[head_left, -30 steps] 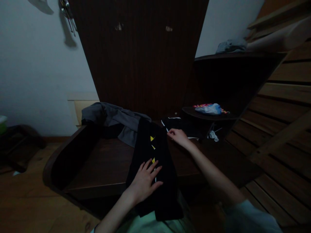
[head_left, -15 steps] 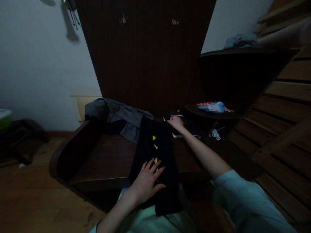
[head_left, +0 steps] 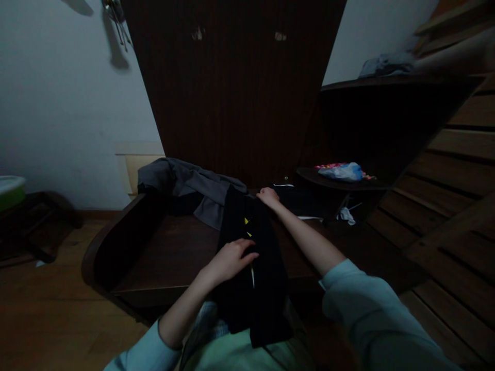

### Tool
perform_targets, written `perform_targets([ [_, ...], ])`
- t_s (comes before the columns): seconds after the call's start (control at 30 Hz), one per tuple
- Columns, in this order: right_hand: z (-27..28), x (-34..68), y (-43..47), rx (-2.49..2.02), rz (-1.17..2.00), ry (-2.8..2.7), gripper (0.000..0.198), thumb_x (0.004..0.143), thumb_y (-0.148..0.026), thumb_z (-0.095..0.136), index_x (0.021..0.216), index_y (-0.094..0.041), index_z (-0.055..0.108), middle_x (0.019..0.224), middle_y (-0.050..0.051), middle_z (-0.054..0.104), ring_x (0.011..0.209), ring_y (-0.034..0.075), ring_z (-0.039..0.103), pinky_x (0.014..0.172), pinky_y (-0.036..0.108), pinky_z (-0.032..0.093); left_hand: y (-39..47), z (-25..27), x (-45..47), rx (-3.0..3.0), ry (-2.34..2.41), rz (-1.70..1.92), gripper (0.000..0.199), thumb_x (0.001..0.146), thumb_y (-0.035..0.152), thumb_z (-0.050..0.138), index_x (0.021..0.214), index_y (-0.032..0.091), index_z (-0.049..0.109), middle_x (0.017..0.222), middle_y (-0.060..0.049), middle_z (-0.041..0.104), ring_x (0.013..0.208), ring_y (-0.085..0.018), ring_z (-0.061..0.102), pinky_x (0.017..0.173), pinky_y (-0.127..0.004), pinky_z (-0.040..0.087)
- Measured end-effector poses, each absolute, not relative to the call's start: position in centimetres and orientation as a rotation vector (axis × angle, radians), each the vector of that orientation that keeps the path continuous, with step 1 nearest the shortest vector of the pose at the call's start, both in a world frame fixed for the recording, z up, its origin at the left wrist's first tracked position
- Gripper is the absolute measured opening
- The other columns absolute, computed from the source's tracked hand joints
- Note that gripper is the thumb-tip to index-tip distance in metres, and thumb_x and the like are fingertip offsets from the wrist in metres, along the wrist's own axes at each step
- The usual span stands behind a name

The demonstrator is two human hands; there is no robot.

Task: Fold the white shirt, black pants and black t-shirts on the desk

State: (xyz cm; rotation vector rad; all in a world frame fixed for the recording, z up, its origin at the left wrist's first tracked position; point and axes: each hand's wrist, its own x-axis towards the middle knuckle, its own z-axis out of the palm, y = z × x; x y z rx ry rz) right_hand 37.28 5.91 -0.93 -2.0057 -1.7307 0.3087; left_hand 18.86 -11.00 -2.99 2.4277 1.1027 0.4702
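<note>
A black garment (head_left: 266,288) lies lengthwise from the dark wooden bench over my lap, with small yellow and white patches along its middle. My left hand (head_left: 232,260) rests on that cloth, fingers bent, thumb apart from them. At the garment's far right corner is my right hand (head_left: 269,197), its fingers curled closed against the dark cloth; the fingertips are hidden. Beyond the black garment, a grey garment (head_left: 193,180) lies crumpled along the back of the bench. Right of my right hand sits a dark flat item (head_left: 296,198) with white edges.
The bench (head_left: 162,257) has a curved left armrest (head_left: 100,252). A tall dark panel (head_left: 235,93) rises behind it. A blue and white plastic bag (head_left: 342,172) sits on a corner shelf at the right. Wooden slats (head_left: 456,159) stand along the right side.
My right hand has moved left, from beside the dark flat item to the black garment's far corner. My left hand has slid slightly forward, and its spread fingers have bent.
</note>
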Motion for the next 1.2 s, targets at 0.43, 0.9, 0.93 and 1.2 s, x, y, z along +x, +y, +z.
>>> perform_targets([
  [0.43, -4.0, 42.3, 4.8, -1.785, 0.349, -1.486, 0.022, 0.078, -0.029, 0.041, 0.065, -0.017, 0.054, 0.056, 0.000, 0.059, 0.056, 0.014, 0.058, 0.053, 0.021, 0.040, -3.4, -5.5, 25.6, 2.438, 1.298, 0.552, 0.034, 0.081, 0.045, 0.045, 0.076, 0.017, 0.063, 0.084, -0.006, 0.064, 0.079, -0.019, 0.060, 0.068, -0.026, 0.044],
  [0.9, -6.4, 42.8, 3.5, -1.527, 0.315, -1.372, 0.019, 0.066, -0.018, 0.049, 0.085, -0.019, 0.052, 0.069, 0.000, 0.059, 0.061, 0.014, 0.056, 0.064, 0.026, 0.044, -4.2, -7.0, 25.6, 2.085, 0.912, 0.708, 0.028, 0.074, 0.029, 0.057, 0.098, 0.014, 0.058, 0.091, -0.003, 0.064, 0.084, -0.016, 0.057, 0.077, -0.027, 0.044],
  [0.93, -6.4, 42.9, 3.6, -1.516, 0.324, -1.338, 0.017, 0.066, -0.018, 0.048, 0.082, -0.018, 0.052, 0.070, 0.001, 0.060, 0.063, 0.015, 0.056, 0.064, 0.026, 0.044, -4.2, -6.9, 25.6, 2.005, 0.882, 0.698, 0.027, 0.075, 0.032, 0.056, 0.096, 0.014, 0.058, 0.090, -0.003, 0.064, 0.083, -0.015, 0.057, 0.075, -0.026, 0.044],
  [1.2, -6.5, 43.2, 3.8, -1.455, 0.433, -1.281, 0.026, 0.067, -0.011, 0.034, 0.071, -0.018, 0.059, 0.087, 0.005, 0.065, 0.087, 0.017, 0.057, 0.082, 0.029, 0.041, -2.5, -5.7, 24.2, 1.723, 0.925, 1.074, 0.055, 0.085, 0.049, 0.027, 0.054, 0.015, 0.058, 0.074, -0.006, 0.066, 0.077, -0.016, 0.060, 0.074, -0.026, 0.043],
])
